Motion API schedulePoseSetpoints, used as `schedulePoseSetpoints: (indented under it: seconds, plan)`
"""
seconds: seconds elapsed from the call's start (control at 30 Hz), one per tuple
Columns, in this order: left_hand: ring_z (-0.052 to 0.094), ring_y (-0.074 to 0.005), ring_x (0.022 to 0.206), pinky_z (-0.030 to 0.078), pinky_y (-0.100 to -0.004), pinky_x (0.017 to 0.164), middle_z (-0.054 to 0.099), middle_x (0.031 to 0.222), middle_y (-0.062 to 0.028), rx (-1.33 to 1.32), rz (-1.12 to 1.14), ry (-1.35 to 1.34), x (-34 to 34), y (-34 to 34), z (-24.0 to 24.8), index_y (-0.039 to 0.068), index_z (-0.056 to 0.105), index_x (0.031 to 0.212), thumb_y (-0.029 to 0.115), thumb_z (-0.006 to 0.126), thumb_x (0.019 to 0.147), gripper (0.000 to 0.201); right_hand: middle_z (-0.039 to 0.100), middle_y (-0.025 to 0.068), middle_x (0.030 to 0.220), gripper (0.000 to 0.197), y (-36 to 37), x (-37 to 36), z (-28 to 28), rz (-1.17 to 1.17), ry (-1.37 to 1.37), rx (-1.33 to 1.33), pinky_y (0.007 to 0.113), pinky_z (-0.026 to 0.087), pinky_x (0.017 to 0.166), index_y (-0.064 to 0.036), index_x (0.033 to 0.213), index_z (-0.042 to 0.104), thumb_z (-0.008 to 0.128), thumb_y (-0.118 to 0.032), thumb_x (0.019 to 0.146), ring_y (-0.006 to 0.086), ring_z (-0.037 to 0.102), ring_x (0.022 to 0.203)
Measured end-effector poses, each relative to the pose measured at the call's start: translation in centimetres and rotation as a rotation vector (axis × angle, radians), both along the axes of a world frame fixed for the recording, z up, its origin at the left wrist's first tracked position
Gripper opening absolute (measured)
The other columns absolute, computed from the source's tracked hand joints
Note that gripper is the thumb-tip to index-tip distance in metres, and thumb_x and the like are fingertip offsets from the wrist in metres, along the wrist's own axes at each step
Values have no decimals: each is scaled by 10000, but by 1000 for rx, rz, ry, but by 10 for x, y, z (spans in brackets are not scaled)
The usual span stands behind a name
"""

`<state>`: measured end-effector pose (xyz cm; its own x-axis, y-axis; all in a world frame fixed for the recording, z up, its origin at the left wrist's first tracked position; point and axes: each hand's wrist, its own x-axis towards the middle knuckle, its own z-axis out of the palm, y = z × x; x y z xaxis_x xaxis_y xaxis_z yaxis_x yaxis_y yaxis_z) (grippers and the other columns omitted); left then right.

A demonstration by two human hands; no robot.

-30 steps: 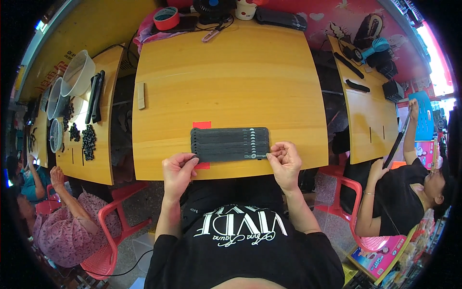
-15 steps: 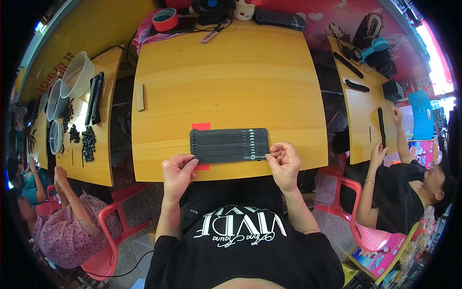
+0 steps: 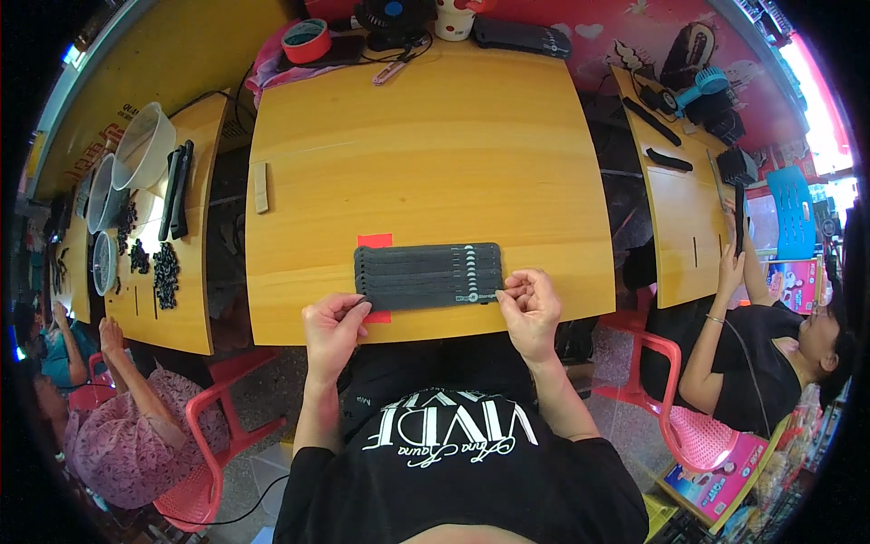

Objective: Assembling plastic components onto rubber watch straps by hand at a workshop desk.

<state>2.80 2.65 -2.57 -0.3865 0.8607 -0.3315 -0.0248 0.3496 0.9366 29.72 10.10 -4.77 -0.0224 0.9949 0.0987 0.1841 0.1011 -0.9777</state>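
Several flat black straps (image 3: 412, 272) lie overlapped in a neat stack near the front edge of the wooden table. Each has a rounded end, and a column of pale printed marks runs down their right part. At the nearest strap's left end, my left hand (image 3: 332, 328) is closed, thumb and finger pinching the corner. My right hand (image 3: 531, 313) pinches that same strap's right end, its other fingers curled. Red tape (image 3: 375, 240) shows on the table behind the stack, with another bit next to my left fingertips.
A beige strip (image 3: 262, 188) lies at the table's left. Along the back sit a tape roll (image 3: 304, 40), a black fan (image 3: 396, 13), a pink cutter (image 3: 390, 72) and a black bundle (image 3: 521, 38). People work at side tables; the right-hand person holds a black strip (image 3: 739, 218).
My hands keep their pinch on the nearest strap, and the stack looks unchanged. The picture has shifted slightly. At the right table, the person has moved the black strip toward the table's outer side.
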Motion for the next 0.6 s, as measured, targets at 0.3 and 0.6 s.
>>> schedulePoseSetpoints:
  seconds: [0.3,0.6]
  plan:
    - [569,-64,508,420,-203,440,641,643,-40,-16,5,9,0,1,1,-57,690,867,-24,677,825,55,563,52,860,313,1,-2,2,-10,-57,7,190,440,534,-8,983,552,675,140,736,81,571,665]
    - [566,-60,513,424,-201,446,642,645,-39,3,1,5,-2,0,1,-50,693,871,-19,683,825,56,568,44,835,298,3,-5,5,-21,-92,-7,194,425,523,-17,955,561,674,140,728,72,561,652]
